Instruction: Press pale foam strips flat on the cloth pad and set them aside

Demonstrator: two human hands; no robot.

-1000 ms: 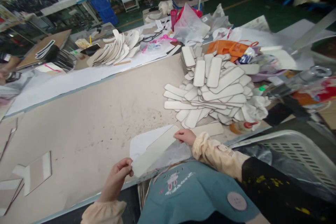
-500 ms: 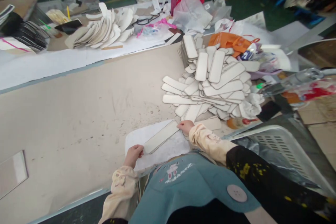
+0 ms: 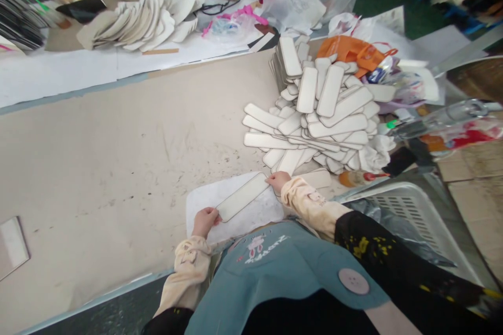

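Observation:
A long pale strip with rounded corners and a dark edge (image 3: 242,197) is held slantwise over a white sheet (image 3: 200,193) at the table's front. My left hand (image 3: 206,221) pinches its near left end. At its far right end, my right hand (image 3: 279,180) has thumb and fingers closed on the corner. Just beyond my right hand lies a heap of similar pale strips (image 3: 341,126), loosely piled over one another. One more strip (image 3: 317,178) lies flat beside my right wrist, partly covered by the sleeve.
A white plastic basket (image 3: 422,209) with dark plastic in it stands to the right. Near it lies a small orange bottle (image 3: 356,178). An orange bag (image 3: 349,55) sits behind the heap. Curved pale pieces (image 3: 145,15) are stacked at the back left. A flat panel (image 3: 13,246) lies far left.
The view has shifted slightly, so the background sits higher and the left panel farther left. Both hands keep hold of the strip, which shows a little more of its upper face.

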